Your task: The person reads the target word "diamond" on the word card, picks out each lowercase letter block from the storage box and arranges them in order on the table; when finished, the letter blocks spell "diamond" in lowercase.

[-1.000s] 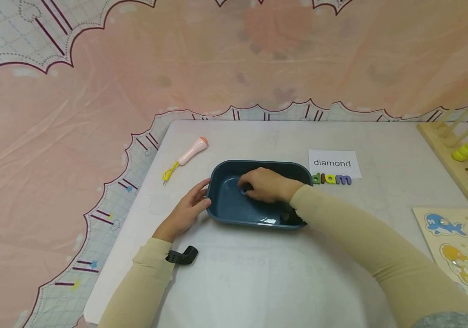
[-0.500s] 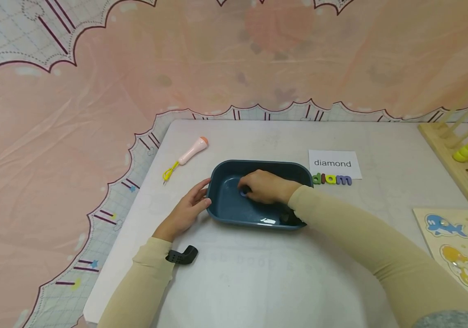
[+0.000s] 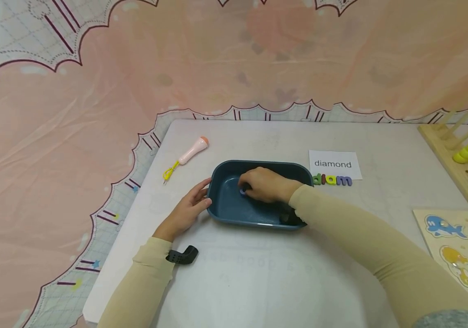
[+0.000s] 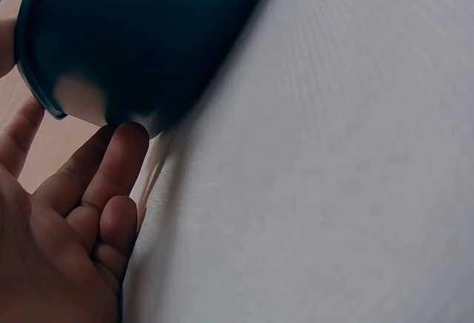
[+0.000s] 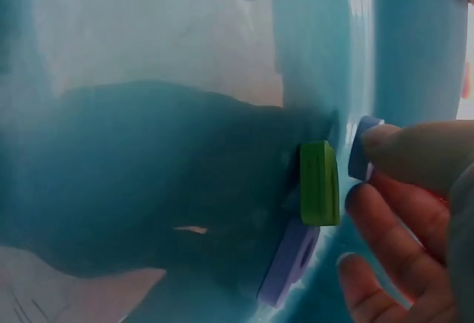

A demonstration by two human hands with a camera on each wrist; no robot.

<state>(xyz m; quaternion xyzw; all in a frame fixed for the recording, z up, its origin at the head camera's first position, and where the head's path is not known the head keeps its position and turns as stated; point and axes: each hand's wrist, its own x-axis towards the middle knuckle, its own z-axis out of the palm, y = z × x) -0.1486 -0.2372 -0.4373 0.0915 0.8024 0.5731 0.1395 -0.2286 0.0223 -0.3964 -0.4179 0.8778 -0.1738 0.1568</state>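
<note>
My right hand (image 3: pixel 268 184) reaches down into a dark blue plastic tub (image 3: pixel 222 202) and pinches a small blue-purple letter piece (image 5: pixel 361 149) between thumb and fingers, near the tub's wall. Close by in the right wrist view, a green letter piece (image 5: pixel 319 184) and a purple letter piece (image 5: pixel 285 267) stand on edge. My left hand (image 3: pixel 182 214) lies against the tub's left end, fingers loosely extended, with fingertips at the outer wall in the left wrist view. To the tub's right, the coloured letters "diam" (image 3: pixel 331 180) line up under a white card (image 3: pixel 333 158) printed "diamond".
Beyond the left hand lies a pink microphone-shaped toy (image 3: pixel 194 151) with a yellow end. At the right are a wooden bead rack (image 3: pixel 449 168) and an animal puzzle board (image 3: pixel 430 246). A patterned curtain (image 3: pixel 258 59) hangs behind the white table (image 3: pixel 234 278).
Both hands stay nearly in place. The right hand shifts only slightly at the tub floor, with the blue-purple piece still at its fingertips.
</note>
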